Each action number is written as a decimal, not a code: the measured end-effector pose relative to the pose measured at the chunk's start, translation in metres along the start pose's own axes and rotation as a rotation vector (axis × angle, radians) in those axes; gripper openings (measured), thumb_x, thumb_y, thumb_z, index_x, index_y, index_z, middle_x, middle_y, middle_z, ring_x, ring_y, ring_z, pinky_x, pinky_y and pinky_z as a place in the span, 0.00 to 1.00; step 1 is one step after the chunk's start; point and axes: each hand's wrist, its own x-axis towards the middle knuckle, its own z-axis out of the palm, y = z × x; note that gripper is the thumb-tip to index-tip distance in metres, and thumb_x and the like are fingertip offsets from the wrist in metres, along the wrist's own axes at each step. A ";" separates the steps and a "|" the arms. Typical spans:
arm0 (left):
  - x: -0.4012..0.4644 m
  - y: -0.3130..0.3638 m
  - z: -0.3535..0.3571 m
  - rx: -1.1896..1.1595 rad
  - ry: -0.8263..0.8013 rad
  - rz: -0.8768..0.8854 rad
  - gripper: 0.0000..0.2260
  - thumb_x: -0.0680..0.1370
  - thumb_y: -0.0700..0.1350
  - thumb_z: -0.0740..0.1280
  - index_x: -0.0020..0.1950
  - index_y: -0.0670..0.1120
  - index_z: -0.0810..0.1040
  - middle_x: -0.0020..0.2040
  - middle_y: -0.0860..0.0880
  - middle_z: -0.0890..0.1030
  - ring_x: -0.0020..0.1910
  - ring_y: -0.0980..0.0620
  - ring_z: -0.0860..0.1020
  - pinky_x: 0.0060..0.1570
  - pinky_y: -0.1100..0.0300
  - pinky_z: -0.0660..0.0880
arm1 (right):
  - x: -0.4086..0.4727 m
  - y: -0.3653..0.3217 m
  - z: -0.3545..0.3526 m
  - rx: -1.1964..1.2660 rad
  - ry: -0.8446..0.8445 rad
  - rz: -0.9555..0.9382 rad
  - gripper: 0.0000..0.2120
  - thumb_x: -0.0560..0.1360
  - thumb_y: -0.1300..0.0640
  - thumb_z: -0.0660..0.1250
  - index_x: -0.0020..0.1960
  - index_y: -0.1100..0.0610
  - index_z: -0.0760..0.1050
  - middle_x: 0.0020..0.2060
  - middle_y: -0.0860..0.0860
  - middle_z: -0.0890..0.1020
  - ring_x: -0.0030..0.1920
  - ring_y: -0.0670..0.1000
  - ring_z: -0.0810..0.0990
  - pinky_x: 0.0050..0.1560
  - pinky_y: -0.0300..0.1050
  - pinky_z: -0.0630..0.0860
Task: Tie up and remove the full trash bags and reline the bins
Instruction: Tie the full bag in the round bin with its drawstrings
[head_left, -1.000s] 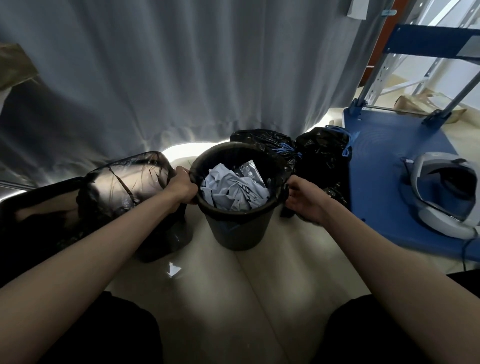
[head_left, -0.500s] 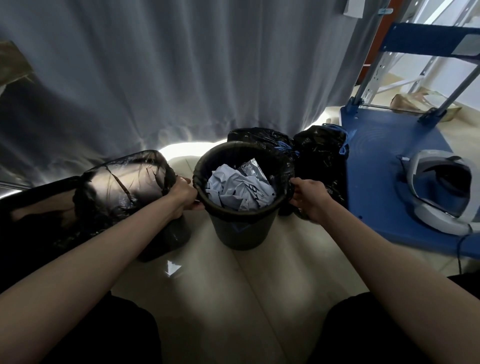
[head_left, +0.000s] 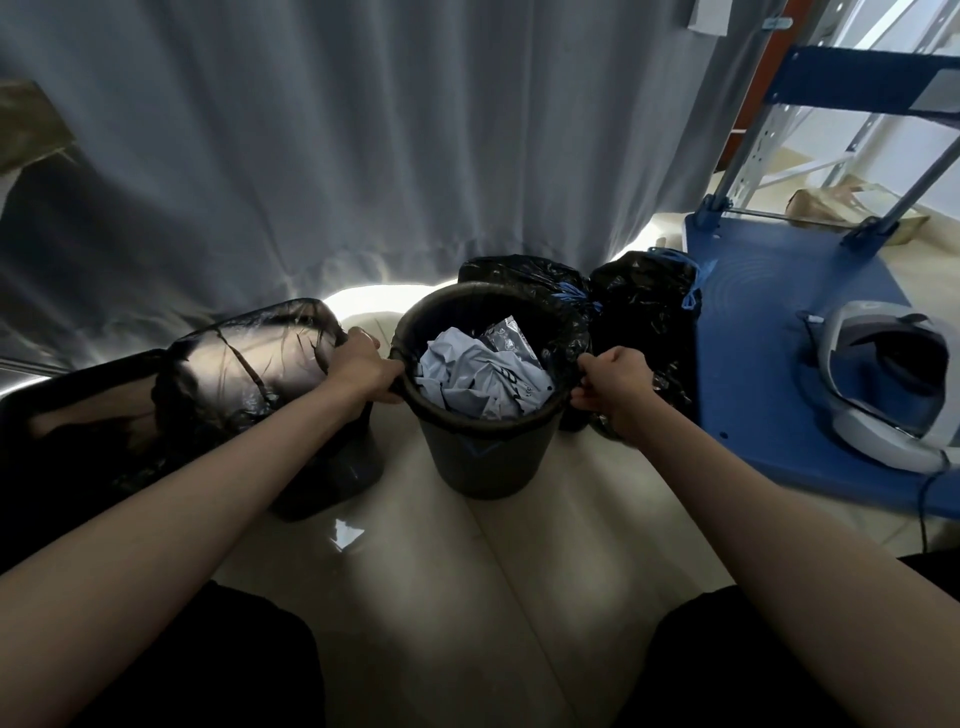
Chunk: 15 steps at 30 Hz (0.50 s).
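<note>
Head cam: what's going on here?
A person is crouched over a round black bin on the floor. The left hand and right hand each pinch the black liner at opposite sides of the rim. The liner holds crumpled pale packaging and is not tied yet. Two knotted black bags sit just behind the bin, and another lined bin stands to its left.
</note>
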 end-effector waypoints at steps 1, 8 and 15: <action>-0.003 0.001 0.000 -0.099 -0.027 -0.036 0.18 0.71 0.33 0.69 0.59 0.39 0.69 0.52 0.39 0.74 0.37 0.39 0.82 0.31 0.47 0.82 | 0.000 0.000 -0.001 -0.020 0.001 0.001 0.12 0.76 0.61 0.67 0.38 0.57 0.66 0.31 0.57 0.76 0.26 0.54 0.77 0.28 0.46 0.79; -0.010 -0.002 0.000 -0.308 -0.222 -0.194 0.09 0.71 0.24 0.62 0.37 0.37 0.73 0.40 0.38 0.77 0.36 0.43 0.81 0.33 0.53 0.82 | -0.007 -0.002 -0.002 -0.036 -0.141 0.113 0.10 0.73 0.64 0.70 0.39 0.60 0.69 0.30 0.57 0.75 0.25 0.54 0.78 0.28 0.46 0.80; -0.025 -0.005 0.000 -0.270 -0.302 -0.243 0.07 0.74 0.25 0.63 0.44 0.36 0.76 0.38 0.39 0.78 0.32 0.48 0.80 0.23 0.63 0.78 | -0.016 -0.005 -0.003 0.035 -0.173 0.183 0.11 0.74 0.68 0.67 0.36 0.60 0.68 0.29 0.55 0.72 0.28 0.51 0.76 0.29 0.43 0.81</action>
